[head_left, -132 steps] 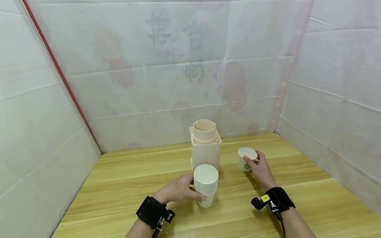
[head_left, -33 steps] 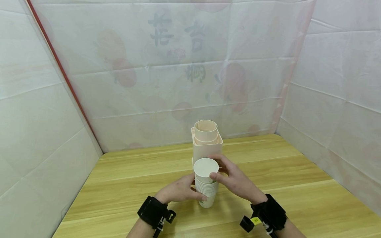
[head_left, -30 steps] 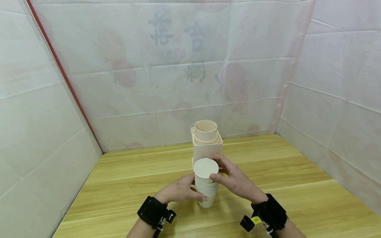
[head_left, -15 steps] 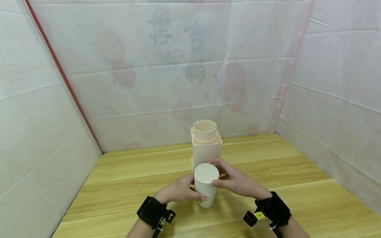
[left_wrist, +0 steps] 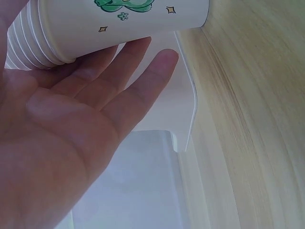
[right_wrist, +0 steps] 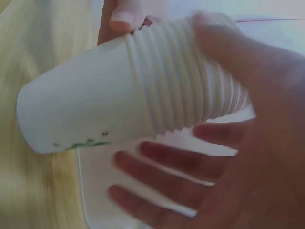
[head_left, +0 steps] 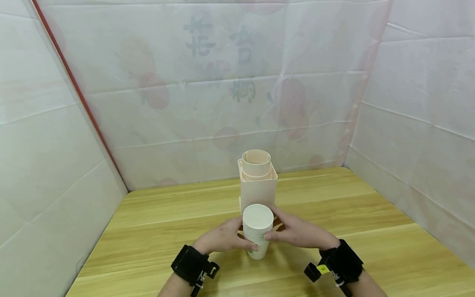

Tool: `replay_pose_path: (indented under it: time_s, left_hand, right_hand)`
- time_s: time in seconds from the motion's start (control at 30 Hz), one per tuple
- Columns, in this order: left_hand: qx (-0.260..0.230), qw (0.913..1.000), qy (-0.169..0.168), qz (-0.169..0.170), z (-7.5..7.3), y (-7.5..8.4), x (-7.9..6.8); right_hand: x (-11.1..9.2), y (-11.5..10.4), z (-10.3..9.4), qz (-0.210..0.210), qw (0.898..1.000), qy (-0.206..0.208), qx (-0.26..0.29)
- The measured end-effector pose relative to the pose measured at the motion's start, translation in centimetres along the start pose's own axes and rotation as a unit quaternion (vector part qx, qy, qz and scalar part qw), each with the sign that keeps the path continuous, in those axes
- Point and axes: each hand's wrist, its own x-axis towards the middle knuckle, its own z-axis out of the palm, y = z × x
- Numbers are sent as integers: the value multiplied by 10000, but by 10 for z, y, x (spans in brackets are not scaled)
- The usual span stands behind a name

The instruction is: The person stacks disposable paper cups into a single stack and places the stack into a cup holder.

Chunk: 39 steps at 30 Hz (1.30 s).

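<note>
A stack of white paper cups (head_left: 257,233) with a green print stands upright on the table in the head view. My left hand (head_left: 222,237) grips its left side, thumb across the front near the lower rims. From the right, my right hand (head_left: 300,233) holds the stack with the thumb at the rims and the fingers behind. In the left wrist view the cups' printed wall (left_wrist: 128,21) lies above my spread fingers. The right wrist view has the stacked rims (right_wrist: 167,76) between my thumb and blurred fingers.
Right behind the stack stands a pale pink box (head_left: 258,192) with a round open tube (head_left: 257,165) rising from its top. The wooden table (head_left: 178,210) is enclosed by white cloth walls (head_left: 208,103) at the back and sides.
My right hand has brought a single cup from the right and lowered it into the top of the stack. It then moved slightly down along the rims. My left hand has stayed put.
</note>
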Motion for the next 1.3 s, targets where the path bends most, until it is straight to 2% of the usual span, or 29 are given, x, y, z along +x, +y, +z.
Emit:
replay_pose_path:
  time_s: [0.13,0.3,0.43,0.53,0.7,0.8,1.0,1.17,1.3]
  left_hand:
    - [13,10000,26,-12,0,2,0]
    - [5,10000,37,-18,1,2,-1]
    - [-15,10000,22,-43,0,1,0]
    - [-22,10000,12,-60,-1,0,0]
    - [-26,10000,0,-41,-1,0,-1]
    - [-42,10000,-7,-6,-1,-1,-1]
    - [9,9999,-30,109,-1,-2,1]
    - [71,9998,-23,208,0,-2,3]
    - [125,9995,-14,273,0,-1,1]
  right_hand:
    - [2,-13,0,-217,9993,290,113]
    - [-1,-35,0,-214,9993,244,197]
    - [-2,-42,0,-86,9995,256,147]
    - [0,-37,0,-104,9994,265,207]
    - [4,-13,1,-217,9992,216,243]
    - [4,-4,1,-295,9992,66,267]
    - [4,5,1,-197,9993,-227,217]
    - [5,10,2,20,9998,-162,76]
    - [6,12,2,-51,9999,-128,-86]
